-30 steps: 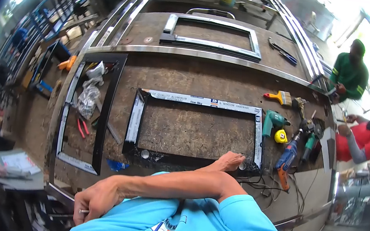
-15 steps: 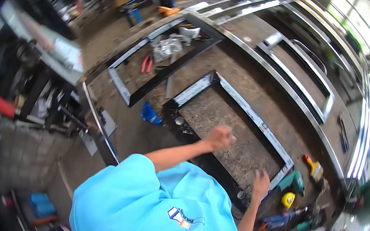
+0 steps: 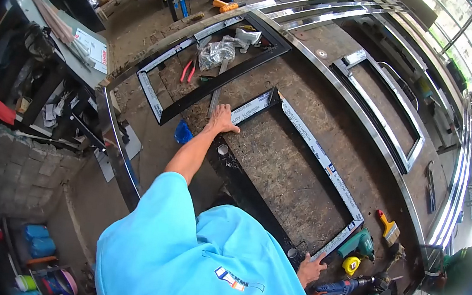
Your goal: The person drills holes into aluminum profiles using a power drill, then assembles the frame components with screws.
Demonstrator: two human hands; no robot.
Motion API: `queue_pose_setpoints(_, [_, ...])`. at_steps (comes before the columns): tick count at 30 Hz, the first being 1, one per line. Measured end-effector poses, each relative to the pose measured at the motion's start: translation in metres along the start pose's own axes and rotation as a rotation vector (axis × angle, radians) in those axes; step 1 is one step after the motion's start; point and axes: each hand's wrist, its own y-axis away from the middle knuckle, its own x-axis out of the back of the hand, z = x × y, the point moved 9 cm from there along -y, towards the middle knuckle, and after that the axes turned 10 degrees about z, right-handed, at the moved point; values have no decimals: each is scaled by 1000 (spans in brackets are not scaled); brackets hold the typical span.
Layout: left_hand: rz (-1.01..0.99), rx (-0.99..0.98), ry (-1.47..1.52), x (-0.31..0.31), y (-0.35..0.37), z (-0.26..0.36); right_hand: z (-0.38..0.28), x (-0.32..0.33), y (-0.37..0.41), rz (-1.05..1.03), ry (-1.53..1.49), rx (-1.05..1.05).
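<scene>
A rectangular aluminium frame [image 3: 319,152] with printed white film on its sides lies on the worktable in front of me. My left hand [image 3: 224,120] grips its left short side, thumb toward the inside and fingers over the outer edge. At the near right corner, my right hand [image 3: 310,269] holds the other short side; part of its grip is hidden. Between the hands runs a dark bar [image 3: 254,194] with a round pale spot near each end. A yellow tape measure [image 3: 351,265] and a green power tool [image 3: 358,243] sit just beyond my right hand.
Another dark frame [image 3: 219,95] lies upper left, around red-handled pliers [image 3: 187,71] and a plastic bag [image 3: 216,55]. A third frame [image 3: 379,106] rests beyond a long metal rail [image 3: 358,112]. At right lie a paintbrush [image 3: 387,227], a blue drill [image 3: 342,288] and a hammer [image 3: 431,186].
My left hand has moved from over the frame's middle to its left side and taken hold there. My right hand has come down onto the near right corner.
</scene>
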Motion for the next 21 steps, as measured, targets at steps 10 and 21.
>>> queue_pose_setpoints(10, [-41,-60,146,54,9,7,11,12,-12,80,-309,-179])
queue_pose_setpoints(21, [538,302,655,236,14,-263,-264,167,-120,672,-1362,100])
